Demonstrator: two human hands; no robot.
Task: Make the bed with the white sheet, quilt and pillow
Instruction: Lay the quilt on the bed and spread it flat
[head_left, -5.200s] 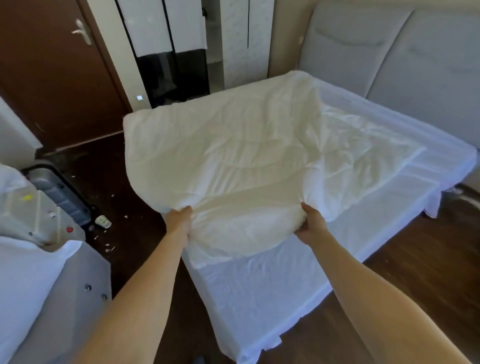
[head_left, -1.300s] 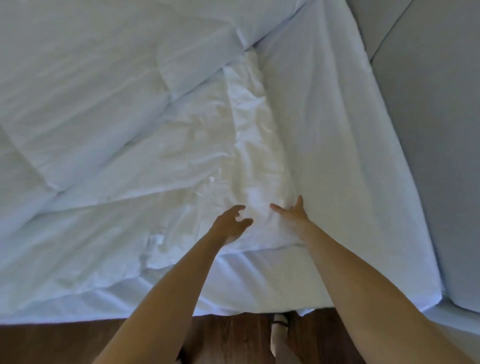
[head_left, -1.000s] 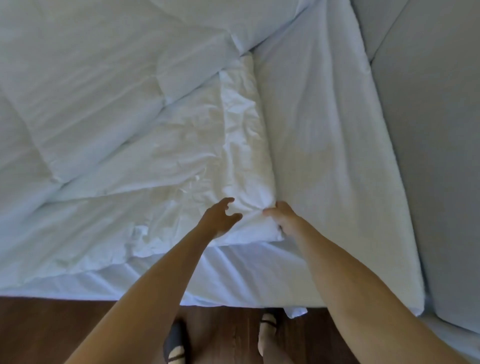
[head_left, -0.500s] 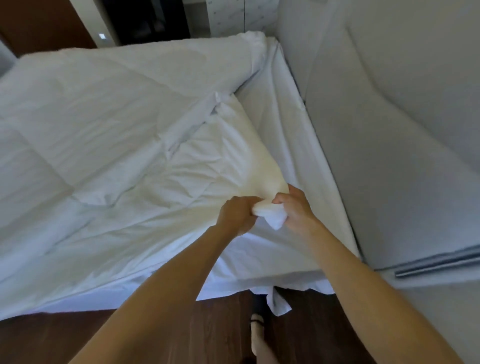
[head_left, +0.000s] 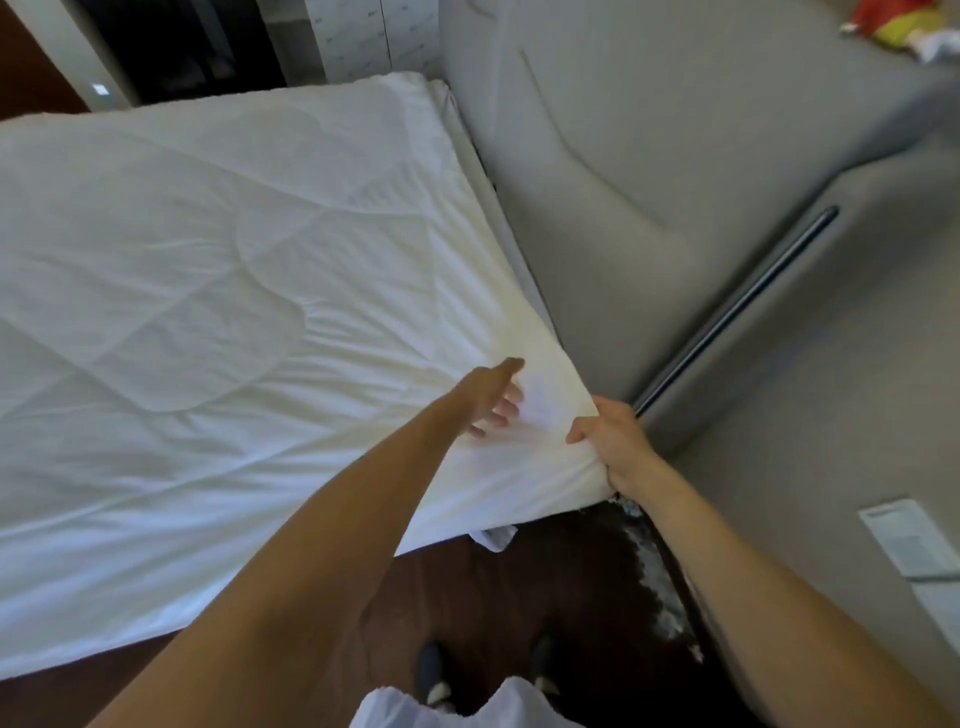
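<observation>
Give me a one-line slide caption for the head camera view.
Right hand grips the quilt corner by the headboard; left hand smooths it.

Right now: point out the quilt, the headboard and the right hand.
quilt (head_left: 218, 291), head view, on its stitched top.
headboard (head_left: 649, 130), head view, on the grey padded panel.
right hand (head_left: 610, 441), head view, on its back, gripping the quilt's corner.

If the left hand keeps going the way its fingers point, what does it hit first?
The left hand points up-right, low over the quilt; it would probably meet the quilt's edge, then the grey headboard. Depth is unclear.
</observation>
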